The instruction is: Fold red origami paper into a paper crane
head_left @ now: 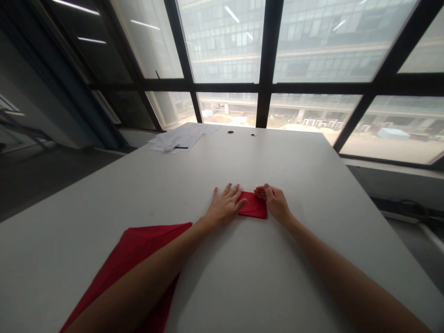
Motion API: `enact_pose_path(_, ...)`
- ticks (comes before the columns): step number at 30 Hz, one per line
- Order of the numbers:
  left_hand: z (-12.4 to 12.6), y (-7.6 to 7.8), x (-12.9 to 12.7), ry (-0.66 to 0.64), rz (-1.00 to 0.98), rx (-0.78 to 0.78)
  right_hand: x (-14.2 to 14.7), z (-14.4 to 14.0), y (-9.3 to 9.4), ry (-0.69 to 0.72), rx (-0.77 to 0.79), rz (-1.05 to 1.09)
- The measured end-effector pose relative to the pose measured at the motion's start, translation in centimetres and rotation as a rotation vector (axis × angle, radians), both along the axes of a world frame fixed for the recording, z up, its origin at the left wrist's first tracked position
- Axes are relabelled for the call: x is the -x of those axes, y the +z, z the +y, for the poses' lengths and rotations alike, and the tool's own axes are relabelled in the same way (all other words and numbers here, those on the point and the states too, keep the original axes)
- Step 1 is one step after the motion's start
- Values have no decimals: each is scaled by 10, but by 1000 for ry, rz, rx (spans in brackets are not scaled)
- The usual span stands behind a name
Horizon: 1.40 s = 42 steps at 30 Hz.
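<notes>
A small red rectangle of folded thin material [252,209], cloth or plastic, lies flat on the white table [222,273]. Spread out over its left edge, my left hand [225,203] presses down with the fingers apart and the thumb on top. At the far right corner, my right hand [274,200] rests on its side, its fingers drawn together and curled at the material. Whether any layer sits between those fingertips is hard to see. A larger red sheet or stack of the same look [138,249] lies at the near left, partly hidden under my left forearm.
Loose white papers [182,138] are piled at the far left end of the table. Two small round items [230,132] sit near the far edge. Beyond them stands a large window with dark frames [265,64], and a blue curtain [69,83] hangs to the left.
</notes>
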<state>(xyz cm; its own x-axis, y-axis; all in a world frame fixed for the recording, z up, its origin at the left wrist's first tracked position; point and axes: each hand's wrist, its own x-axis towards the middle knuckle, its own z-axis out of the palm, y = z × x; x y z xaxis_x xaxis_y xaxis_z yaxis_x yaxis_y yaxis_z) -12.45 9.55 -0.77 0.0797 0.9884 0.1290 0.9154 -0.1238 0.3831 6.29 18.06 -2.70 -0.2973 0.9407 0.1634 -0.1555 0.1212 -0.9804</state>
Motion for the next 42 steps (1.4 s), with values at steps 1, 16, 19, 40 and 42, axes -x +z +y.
enact_pose_path(1,1,0,2,56,-42,-20,0,0,0,0,1,4)
enact_pose_path(16,6,21,-11,99,-1965,564,2,-2,1,-1,0,17)
enact_pose_path(19,8,19,-3,51,-1928,600,0,-3,5,-27,-16,9)
enact_pose_path(40,9,15,-5,17,-1638,237,-12,-12,15,19,-505,-360)
enact_pose_path(42,7,15,-8,70,-1486,-19,-10,-13,12,75,-613,-505)
